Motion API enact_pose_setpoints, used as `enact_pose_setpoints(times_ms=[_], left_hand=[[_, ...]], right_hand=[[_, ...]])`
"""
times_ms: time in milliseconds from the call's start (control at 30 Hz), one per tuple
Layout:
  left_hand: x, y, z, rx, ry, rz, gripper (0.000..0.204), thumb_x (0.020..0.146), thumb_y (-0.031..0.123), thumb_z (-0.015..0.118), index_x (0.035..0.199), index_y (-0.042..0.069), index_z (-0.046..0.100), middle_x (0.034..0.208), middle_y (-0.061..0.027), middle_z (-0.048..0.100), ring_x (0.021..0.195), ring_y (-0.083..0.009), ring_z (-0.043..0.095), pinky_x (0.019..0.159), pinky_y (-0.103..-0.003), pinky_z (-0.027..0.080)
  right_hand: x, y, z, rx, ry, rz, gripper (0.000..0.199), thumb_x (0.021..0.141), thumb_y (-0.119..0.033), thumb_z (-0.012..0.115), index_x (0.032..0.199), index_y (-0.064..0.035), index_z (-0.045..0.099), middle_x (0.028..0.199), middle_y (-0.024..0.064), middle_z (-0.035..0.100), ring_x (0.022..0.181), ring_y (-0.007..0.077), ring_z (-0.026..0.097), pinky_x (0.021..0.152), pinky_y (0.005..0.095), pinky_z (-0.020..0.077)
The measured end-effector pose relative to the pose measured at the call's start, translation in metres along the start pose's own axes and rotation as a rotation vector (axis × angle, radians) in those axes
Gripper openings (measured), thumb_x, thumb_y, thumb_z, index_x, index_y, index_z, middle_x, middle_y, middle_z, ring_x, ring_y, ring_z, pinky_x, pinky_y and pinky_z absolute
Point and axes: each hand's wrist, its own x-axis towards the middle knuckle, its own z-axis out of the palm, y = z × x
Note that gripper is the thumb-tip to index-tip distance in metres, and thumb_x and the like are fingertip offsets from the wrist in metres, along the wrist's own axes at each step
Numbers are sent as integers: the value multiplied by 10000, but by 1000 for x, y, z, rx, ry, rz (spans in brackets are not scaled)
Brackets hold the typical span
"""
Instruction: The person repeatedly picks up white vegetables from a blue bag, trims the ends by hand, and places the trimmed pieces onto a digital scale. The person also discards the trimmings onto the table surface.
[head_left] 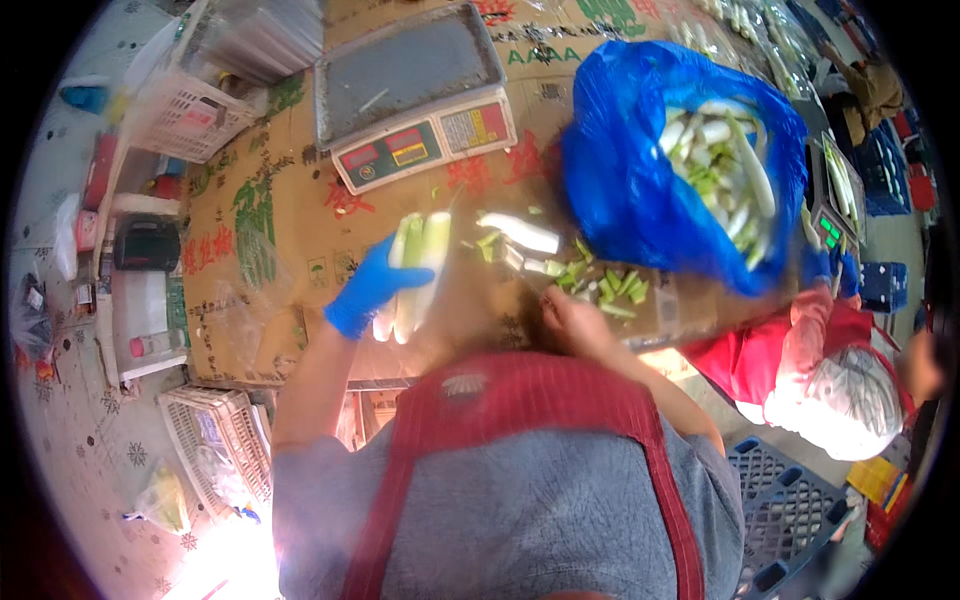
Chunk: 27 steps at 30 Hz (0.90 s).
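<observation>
My left hand (378, 290), in a blue glove, is closed around a few white-and-green vegetable stalks (430, 252), held upright above the cardboard-covered table. My right hand (574, 322) is bare, with its fingers curled near the table's front edge; whatever it may hold is too blurred to make out. Green and white trimmings (625, 288) lie scattered just beyond it. Between the hands, a loose white stalk piece (528, 235) rests on the cardboard. To the right of these pieces, a large open blue plastic bag (620, 150) is full of similar pale stalks (725, 170).
A weighing scale (405, 85) with a grey, dirty tray stands at the back. Along the left are a white plastic basket (195, 118) and a shelf with a dark box (148, 243). At right, a person in a red apron (735, 355) works beside another scale (828, 228).
</observation>
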Motion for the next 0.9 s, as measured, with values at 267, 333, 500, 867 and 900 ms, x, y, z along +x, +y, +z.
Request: enact_pose_setpoints(times_ms=[267,333,500,867,900], left_hand=[[129,157,-53,1115,461,236,598,810,320,718,1354,166,522,1206,-167,634,1100,-335,621,898,-436,504],[180,151,-87,1277,496,349,613,822,364,710,1362,151,514,1216,-175,628,1086,-377,609,888,-445,501],[250,129,-91,1521,490,420,771,805,558,686,1435,182,451,1276,-162,591,1135,-367,575,956,-465,456],[145,130,-97,576,890,924,563,934,230,655,1416,28,446,1416,-176,491,1288,-288,483,1092,-424,360],[122,114,-95,473,921,915,482,949,181,618,1371,-3,477,1375,-157,515,1263,-251,493,1080,-386,378]], right_hand=[[-1,14,35,27,-50,-52,212,912,-234,532,1086,-116,559,907,202,664,816,413,648,703,514,511],[2,7,28,36,-45,-39,227,912,-242,532,1097,-115,567,919,200,667,827,408,651,709,510,514],[-3,-1,21,68,-69,88,237,920,-248,530,1110,-113,568,913,209,670,852,409,651,731,505,505],[-4,2,20,213,-64,24,176,922,-182,546,1074,-109,593,835,179,668,762,376,663,668,450,507],[-6,4,23,266,2,3,168,921,-169,560,1071,-107,602,815,164,665,726,336,657,647,421,503]])
